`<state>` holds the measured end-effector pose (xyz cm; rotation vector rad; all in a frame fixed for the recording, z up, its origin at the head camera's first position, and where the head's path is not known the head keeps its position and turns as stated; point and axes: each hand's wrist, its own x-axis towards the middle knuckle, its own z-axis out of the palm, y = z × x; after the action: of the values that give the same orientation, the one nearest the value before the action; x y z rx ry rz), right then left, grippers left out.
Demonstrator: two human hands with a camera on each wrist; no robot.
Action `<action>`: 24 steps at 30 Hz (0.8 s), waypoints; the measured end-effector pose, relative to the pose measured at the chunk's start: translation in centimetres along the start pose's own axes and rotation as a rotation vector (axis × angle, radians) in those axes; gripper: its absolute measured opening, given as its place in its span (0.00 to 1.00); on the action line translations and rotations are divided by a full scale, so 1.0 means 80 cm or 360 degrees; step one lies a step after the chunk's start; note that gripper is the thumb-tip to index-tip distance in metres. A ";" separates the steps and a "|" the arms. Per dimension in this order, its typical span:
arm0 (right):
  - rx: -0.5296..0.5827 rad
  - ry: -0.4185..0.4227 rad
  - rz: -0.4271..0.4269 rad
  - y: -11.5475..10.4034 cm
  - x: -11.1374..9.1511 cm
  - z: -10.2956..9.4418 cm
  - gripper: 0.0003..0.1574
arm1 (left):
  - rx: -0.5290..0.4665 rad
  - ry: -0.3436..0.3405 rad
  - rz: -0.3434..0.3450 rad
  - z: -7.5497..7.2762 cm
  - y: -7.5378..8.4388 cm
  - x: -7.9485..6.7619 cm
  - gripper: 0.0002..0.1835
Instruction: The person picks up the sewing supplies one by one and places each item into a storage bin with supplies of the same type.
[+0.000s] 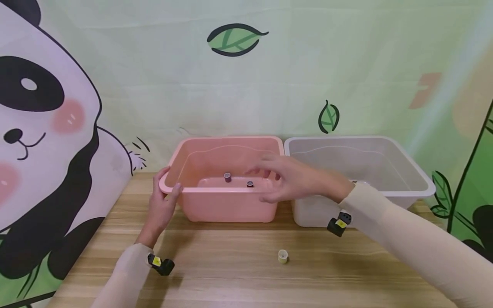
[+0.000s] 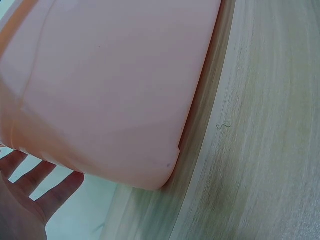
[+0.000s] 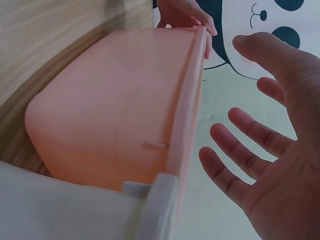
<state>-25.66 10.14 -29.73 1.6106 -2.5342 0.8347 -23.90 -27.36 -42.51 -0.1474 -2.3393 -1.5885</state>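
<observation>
A pink plastic bin point(image 1: 227, 207) stands upright on the table. At its front left corner my left hand point(image 1: 163, 209) holds the rim, thumb on the front side and fingers along the left side. In the left wrist view, the fingers point(image 2: 61, 195) lie against the outer wall. Over the bin's right end hovers my right hand point(image 1: 290, 177), fingers spread and holding nothing; the right wrist view shows its bare palm point(image 3: 285, 200). Inside the pink bin are two small dark cylinders, one farther left point(image 1: 227, 177) and one near the front wall point(image 1: 250, 184).
A light grey bin point(image 1: 404, 193) stands close against the pink one on the right, partly behind my right forearm. A small cream cylinder point(image 1: 283, 256) with a hollow top sits on the wooden table point(image 1: 215, 265) in front. Behind hangs a panda-printed cloth point(image 1: 154, 77).
</observation>
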 end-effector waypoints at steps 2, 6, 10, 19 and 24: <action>0.0010 -0.0004 -0.0024 -0.001 -0.005 0.003 0.34 | -0.0006 -0.0011 -0.0009 0.000 0.011 -0.004 0.38; 0.0057 -0.0034 0.0001 -0.004 -0.017 0.009 0.34 | -0.0006 -0.0026 -0.0014 0.000 0.027 -0.009 0.38; 0.0089 -0.0031 0.0040 -0.006 -0.028 0.016 0.36 | -0.0001 -0.0027 -0.0015 0.000 0.018 -0.006 0.38; 0.0085 -0.0003 -0.0046 -0.014 -0.052 0.034 0.33 | 0.0015 -0.0006 0.0003 0.001 -0.013 0.006 0.38; 0.0084 -0.0001 -0.0079 -0.016 -0.063 0.046 0.33 | 0.0020 -0.0007 0.0003 0.001 -0.015 0.006 0.37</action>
<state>-21.30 12.29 -33.87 1.6815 -2.4815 0.9034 -24.63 -27.79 -43.44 -0.1506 -2.3514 -1.5737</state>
